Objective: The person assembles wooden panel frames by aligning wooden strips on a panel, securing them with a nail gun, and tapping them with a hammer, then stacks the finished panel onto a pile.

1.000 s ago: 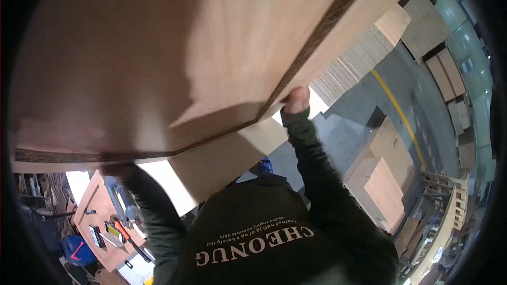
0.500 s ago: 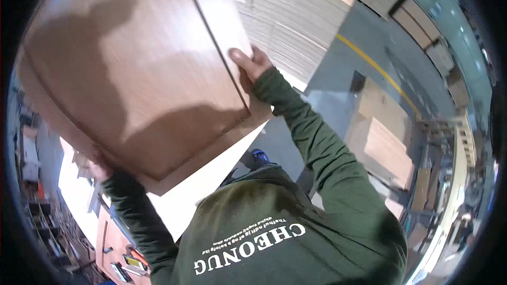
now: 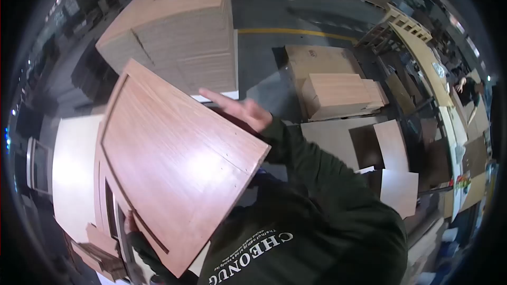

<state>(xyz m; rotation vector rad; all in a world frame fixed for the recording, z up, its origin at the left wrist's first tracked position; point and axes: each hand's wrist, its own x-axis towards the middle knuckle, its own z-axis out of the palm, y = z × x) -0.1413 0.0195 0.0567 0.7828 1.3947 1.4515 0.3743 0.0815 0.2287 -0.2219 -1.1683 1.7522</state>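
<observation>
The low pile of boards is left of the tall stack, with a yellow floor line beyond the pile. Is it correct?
No, the head view shows the low pile to the right of the tall stack; the yellow line is beyond the pile.

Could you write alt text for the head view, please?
A person in a dark green top holds a wooden panel, left hand and right hand at opposite edges. Beyond are a big stack of boards and a yellow floor line.

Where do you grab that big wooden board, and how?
I'd take the board by its opposite left and right edges, one hand from each side. It's broad and flat, with no handle showing, so holding both sides should steady it.
</observation>
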